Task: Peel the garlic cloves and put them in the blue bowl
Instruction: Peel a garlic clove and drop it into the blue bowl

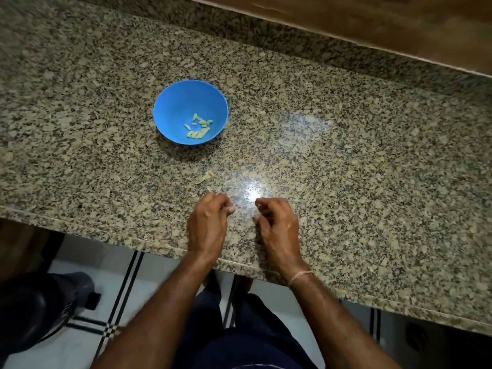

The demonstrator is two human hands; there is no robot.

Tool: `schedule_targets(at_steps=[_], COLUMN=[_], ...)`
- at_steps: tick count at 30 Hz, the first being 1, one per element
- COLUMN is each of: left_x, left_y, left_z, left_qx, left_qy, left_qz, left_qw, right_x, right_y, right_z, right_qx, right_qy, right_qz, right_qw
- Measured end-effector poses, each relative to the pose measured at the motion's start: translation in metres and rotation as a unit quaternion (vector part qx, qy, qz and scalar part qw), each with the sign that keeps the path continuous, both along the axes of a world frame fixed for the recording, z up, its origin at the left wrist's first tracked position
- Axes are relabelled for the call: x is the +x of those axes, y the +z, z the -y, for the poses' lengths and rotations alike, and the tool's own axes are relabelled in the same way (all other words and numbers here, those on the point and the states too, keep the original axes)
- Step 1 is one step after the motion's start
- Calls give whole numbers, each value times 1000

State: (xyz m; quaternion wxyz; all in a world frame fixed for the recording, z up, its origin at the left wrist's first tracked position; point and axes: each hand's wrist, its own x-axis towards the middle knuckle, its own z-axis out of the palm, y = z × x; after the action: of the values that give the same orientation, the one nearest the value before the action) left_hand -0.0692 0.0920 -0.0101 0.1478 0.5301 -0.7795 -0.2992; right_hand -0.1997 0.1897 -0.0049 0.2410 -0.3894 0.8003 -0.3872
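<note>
My left hand (207,222) rests on the speckled granite counter (346,169) near its front edge, fingers curled inward into a loose fist with the thumb tip pressed against the forefinger; whether anything sits inside that grip I cannot tell, since the fingers hide it. My right hand (277,225) lies just beside it, a small gap of bare counter between the two, its fingers (262,202) bent and hooked downward with the tips close together but not clamped; I see nothing held in that grip. A thin pinkish band (299,277) circles my right wrist. The blue bowl (173,107) stands upright on the counter well ahead of my hands and a little to the left, apart from both. In its bottom, toward the near side, lies a small cluster of peeled garlic cloves (199,127), pale yellow-green, some touching each other. Between the bowl and my left hand a few papery scraps of garlic skin (205,178) lie flat on the counter, hard to pick out against the stone pattern. A bright glare of light (253,194) reflects off the polished surface just ahead of the gap between my hands. Below the counter edge I see white floor tiles with dark stripes (127,283) and my dark trousers (239,328).
</note>
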Motion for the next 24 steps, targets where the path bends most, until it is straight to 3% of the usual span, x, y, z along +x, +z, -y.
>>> schedule_targets(at_steps=[9,13,17,24], left_x=[42,49,50,52], left_y=[11,16,16,12], left_z=[-4,-2,-4,-8], left_qx=[37,51,62,82], left_qy=[245,267,271,246], left_qz=[-106,-117,-119,-101], left_qw=[963,955,953,961], right_x=[35,36,36,37], right_y=[-2,-10,-14,-18], right_z=[64,82,78,75], right_qx=[-43,-32,-49,-4], right_qy=[145,193,252,238], right_qz=[-62,-84,-189,-286], right_qw=[987,977,948,928])
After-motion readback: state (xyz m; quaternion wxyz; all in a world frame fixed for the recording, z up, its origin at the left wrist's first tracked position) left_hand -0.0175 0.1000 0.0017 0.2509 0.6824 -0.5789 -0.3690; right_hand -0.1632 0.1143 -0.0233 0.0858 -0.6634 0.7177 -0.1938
